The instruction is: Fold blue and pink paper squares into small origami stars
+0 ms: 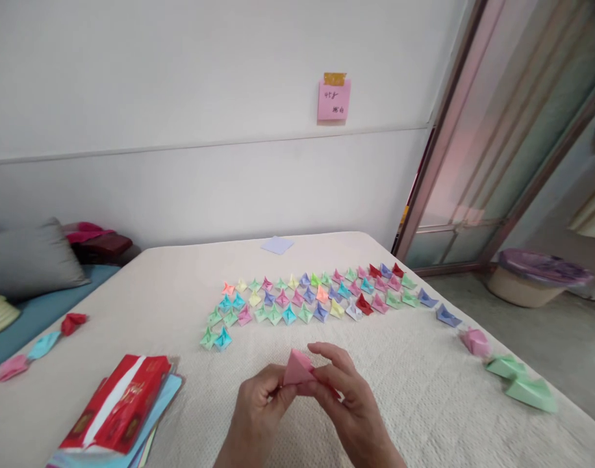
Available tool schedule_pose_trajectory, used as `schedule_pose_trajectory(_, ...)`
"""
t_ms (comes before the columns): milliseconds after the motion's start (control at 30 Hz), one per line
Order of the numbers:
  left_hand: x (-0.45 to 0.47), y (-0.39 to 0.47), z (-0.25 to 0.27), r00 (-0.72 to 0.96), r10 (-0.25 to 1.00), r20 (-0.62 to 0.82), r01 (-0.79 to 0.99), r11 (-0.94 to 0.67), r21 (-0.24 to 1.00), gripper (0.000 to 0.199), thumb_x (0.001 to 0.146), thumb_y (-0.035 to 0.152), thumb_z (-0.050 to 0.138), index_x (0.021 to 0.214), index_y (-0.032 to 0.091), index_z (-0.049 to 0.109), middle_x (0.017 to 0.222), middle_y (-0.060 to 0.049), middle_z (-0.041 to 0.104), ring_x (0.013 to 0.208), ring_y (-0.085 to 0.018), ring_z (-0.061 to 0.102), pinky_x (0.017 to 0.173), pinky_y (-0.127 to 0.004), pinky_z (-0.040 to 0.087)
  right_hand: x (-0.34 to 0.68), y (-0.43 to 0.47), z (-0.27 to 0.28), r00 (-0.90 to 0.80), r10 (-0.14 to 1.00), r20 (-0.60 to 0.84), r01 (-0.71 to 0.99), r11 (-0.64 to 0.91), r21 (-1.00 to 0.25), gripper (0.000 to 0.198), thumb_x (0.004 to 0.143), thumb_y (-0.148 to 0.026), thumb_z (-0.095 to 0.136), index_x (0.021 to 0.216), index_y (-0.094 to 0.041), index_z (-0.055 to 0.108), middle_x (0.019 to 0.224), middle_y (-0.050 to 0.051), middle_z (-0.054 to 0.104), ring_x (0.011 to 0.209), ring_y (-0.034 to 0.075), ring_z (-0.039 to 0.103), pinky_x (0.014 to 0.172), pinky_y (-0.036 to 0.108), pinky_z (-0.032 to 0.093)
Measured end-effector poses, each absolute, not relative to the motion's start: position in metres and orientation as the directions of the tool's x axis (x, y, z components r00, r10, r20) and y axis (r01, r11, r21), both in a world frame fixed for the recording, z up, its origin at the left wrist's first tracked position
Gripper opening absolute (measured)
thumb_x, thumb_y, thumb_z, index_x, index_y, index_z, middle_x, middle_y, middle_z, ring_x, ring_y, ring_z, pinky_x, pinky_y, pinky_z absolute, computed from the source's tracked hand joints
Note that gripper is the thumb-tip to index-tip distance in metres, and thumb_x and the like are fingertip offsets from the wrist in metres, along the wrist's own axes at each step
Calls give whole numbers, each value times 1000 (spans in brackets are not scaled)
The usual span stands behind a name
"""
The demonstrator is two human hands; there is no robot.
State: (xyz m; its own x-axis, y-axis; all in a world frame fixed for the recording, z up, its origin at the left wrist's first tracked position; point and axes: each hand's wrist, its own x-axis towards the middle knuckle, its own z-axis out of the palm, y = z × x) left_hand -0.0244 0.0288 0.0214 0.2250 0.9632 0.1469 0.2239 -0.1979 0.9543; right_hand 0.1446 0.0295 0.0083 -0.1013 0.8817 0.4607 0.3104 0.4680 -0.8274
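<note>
Between my two hands, above the near part of the table, is a pink folded paper piece with a pointed top. My left hand pinches its left side between thumb and fingers. On its right side, my right hand grips the lower edge, with the index finger raised off the paper. Parts of the folds are hidden by my fingers. Beyond my hands, several small folded paper boats in many colours stand in rows on the cream quilted cover.
At the left, a red tissue pack lies on coloured paper sheets. Folded pieces line both sides: a red one at left, a green one at right. A lilac sheet lies near the wall; a bucket stands right.
</note>
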Motion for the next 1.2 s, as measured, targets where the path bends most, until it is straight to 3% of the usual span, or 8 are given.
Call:
schedule_pose_trajectory(133, -24, 24, 28, 205, 964, 166, 193, -206, 959, 30, 93, 34, 46, 83, 18, 69, 83, -5, 66, 76, -19, 59, 67, -24, 43, 148, 33, 9, -83, 954, 289, 177, 300, -937, 17, 84, -31, 63, 70, -24, 69, 120, 8, 61, 114, 30, 55, 92, 46, 46)
schedule_pose_trajectory(300, -22, 23, 31, 173, 984, -52, -71, 65, 995, 32, 90, 37, 53, 70, 16, 65, 65, 0, 56, 63, -14, 49, 58, -22, 38, 148, 35, 10, -160, 978, 132, -23, 130, -991, 23, 78, -39, 68, 63, -21, 69, 121, 9, 61, 111, 33, 57, 90, 51, 44)
schedule_pose_trajectory(400, -18, 24, 27, 227, 967, -119, -345, 194, 918, 16, 85, 32, 63, 90, 18, 69, 74, -1, 62, 66, -14, 53, 61, -21, 40, 145, 34, 13, -201, 977, 70, -102, 51, -994, 25, 77, -40, 70, 61, -20, 68, 120, 9, 62, 107, 33, 59, 88, 52, 45)
schedule_pose_trajectory(533, -15, 24, 23, 343, 931, -128, -552, 310, 774, 22, 85, 24, 64, 107, 22, 67, 86, -3, 64, 75, -14, 58, 68, -23, 43, 140, 33, 15, -229, 972, 45, -187, 2, -982, 25, 76, -39, 71, 60, -19, 69, 120, 8, 62, 104, 32, 61, 87, 49, 45)
schedule_pose_trajectory(667, -16, 24, 23, 420, 900, -117, -575, 363, 733, 12, 85, 21, 64, 94, 15, 70, 85, -6, 63, 75, -14, 58, 70, -24, 43, 138, 33, 12, -267, 963, 34, -252, -36, -967, 24, 72, -36, 74, 57, -19, 69, 115, 7, 65, 106, 32, 60, 91, 49, 41)
schedule_pose_trajectory(833, -23, 27, 17, 430, 880, -201, -531, 426, 732, 16, 81, 19, 68, 96, 13, 70, 79, -5, 61, 62, -9, 53, 56, -18, 38, 139, 34, 11, -321, 947, 16, -345, -101, -933, 23, 72, -35, 74, 56, -19, 68, 113, 7, 66, 103, 31, 60, 89, 47, 42)
schedule_pose_trajectory(1000, -30, 32, 5, 439, 869, -227, -551, 460, 696, 20, 81, 23, 69, 97, 11, 68, 63, 0, 54, 42, -2, 40, 40, -14, 24, 142, 36, 13, -334, 942, -23, -442, -178, -879, 20, 71, -30, 73, 56, -19, 68, 83, 4, 67, 80, 22, 60, 78, 36, 42)
schedule_pose_trajectory(1200, -27, 31, 2, 412, 871, -266, -618, 482, 621, 12, 82, 15, 67, 94, 13, 64, 76, -2, 60, 53, -3, 54, 49, -12, 40, 139, 34, 8, -387, 915, -112, -634, -352, -688, 20, 70, -27, 74, 57, -18, 62, 56, -1, 56, 59, 15, 49, 62, 28, 37)
